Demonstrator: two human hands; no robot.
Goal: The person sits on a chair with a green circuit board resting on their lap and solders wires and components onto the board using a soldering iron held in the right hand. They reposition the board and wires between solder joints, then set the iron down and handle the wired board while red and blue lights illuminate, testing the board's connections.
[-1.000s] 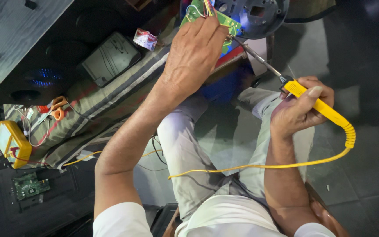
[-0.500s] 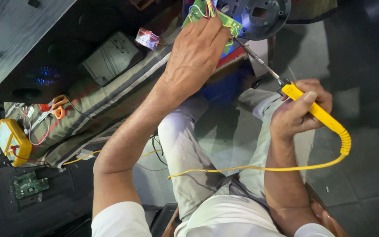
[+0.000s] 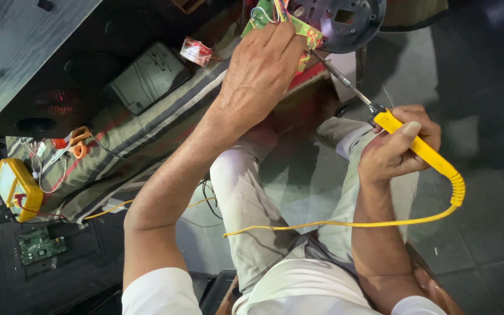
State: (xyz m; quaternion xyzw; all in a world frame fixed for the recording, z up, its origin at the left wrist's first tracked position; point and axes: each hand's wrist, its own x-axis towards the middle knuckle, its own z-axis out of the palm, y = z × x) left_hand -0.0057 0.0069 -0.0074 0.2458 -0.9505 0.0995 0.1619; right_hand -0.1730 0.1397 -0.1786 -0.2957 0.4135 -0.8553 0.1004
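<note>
Soldering step: I judge that I am working the iron's tip at a joint on the edge of the green circuit board (image 3: 263, 14); to do it well, the board must stay pinned and the tip must sit on that 1 joint only, clear of the coloured wires.
Tip contact: I cannot tell whether the metal tip actually touches the board; it ends just beside my left fingers.
Left hand (image 3: 259, 70): fingers curled and closed down over the circuit board, pressing it in place near the top of the view, next to the round grey housing (image 3: 345, 20).
Right hand (image 3: 395, 149): closed firmly around the yellow handle of the soldering iron (image 3: 406, 140), thumb laid along the top, shaft angled up and left toward the board.
Cord: the yellow cord (image 3: 351, 224) loops from the handle's end across my lap; I think it should stay slack so it does not tug the iron.
Surroundings: a yellow multimeter (image 3: 17, 189) and orange-handled scissors (image 3: 79, 142) lie on the striped cloth (image 3: 129, 140), well apart from both hands.
</note>
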